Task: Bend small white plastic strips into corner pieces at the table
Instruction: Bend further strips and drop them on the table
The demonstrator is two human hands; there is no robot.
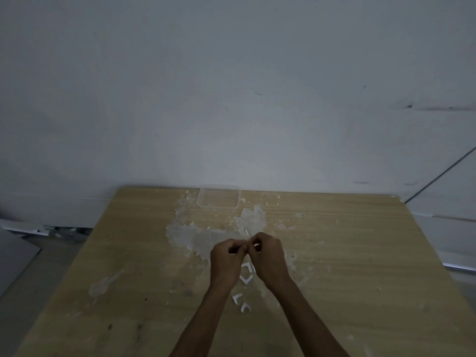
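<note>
Wooden bench [334, 253], residue-stained, against a grey wall: left hand [226, 258] and right hand [269, 256], fingers curled, pinch one white strip [247, 232] between them, apparently for bending leverage, above finished corner pieces [246, 275] parked between the forearms; clear tray [219, 199] at far edge.

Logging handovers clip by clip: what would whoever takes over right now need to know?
Left hand and right hand: both pinch one strip above the table, fingertips together.
Done: four bent pieces lie on the table between the forearms.
Left: finish this bend and set it with the others. I see no spare flat strips. A clear box sits at the far edge.
</note>
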